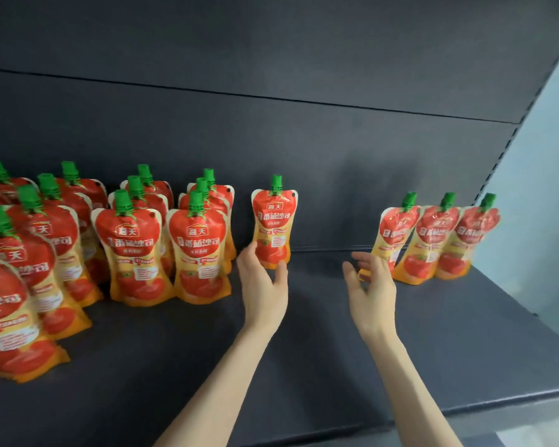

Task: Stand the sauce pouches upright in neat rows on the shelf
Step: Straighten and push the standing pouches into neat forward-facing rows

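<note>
Red and orange sauce pouches with green caps stand on a dark grey shelf (304, 356). Several of them fill rows at the left (133, 250). A single pouch (274, 225) stands upright near the back, just right of those rows. My left hand (265, 285) holds its base, fingers on its left side and thumb across its lower right corner. Three more pouches (439, 243) lean together at the back right. My right hand (371, 285) is open with fingers spread, its fingertips at the lower left of the leftmost of these (396, 233).
The dark back panel (271, 133) rises behind the pouches. A pale side wall (539, 221) closes the shelf on the right. The shelf's front edge (465, 404) runs across the lower right, and bare shelf lies between the single pouch and the right-hand three.
</note>
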{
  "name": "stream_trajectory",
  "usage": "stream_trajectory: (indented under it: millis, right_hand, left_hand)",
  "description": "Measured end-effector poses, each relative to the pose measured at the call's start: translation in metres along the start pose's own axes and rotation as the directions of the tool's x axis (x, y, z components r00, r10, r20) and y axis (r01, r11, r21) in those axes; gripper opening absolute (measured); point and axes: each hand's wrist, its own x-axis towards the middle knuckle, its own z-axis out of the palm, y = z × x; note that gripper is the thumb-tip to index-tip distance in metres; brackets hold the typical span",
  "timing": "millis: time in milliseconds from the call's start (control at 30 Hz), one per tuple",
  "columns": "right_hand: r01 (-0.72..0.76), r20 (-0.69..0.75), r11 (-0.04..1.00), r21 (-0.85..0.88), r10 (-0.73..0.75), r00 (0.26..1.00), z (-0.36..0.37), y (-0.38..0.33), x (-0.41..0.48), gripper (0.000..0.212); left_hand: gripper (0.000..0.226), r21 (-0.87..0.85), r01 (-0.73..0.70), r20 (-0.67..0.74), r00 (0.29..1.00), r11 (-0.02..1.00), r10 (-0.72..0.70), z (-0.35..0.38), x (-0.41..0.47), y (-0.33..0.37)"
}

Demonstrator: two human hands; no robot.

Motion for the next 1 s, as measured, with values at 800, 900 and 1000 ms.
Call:
stream_trajectory:
  millis: [800,900,1000]
  right_hand:
    - [-0.177,0.021,0.984,0.038,0.176,0.984,-0.036,0.080,0.069,0.070]
    - [-0.183,0.042,0.983,0.011,0.182,0.982,-0.035,0.078,0.068,0.063]
    - [-0.172,0.014,0.985,-0.001,0.172,0.985,-0.032,0.078,0.068,0.057]
  left_hand:
    - [0.047,0.109,0.216,-0.190,0.963,0.970,-0.193,0.058,0.034,-0.014]
    - [0.042,0.041,0.198,-0.121,0.974,0.979,-0.192,0.058,0.028,-0.007]
    - [0.043,0.002,0.207,-0.069,0.976,0.978,-0.206,0.057,0.020,-0.001]
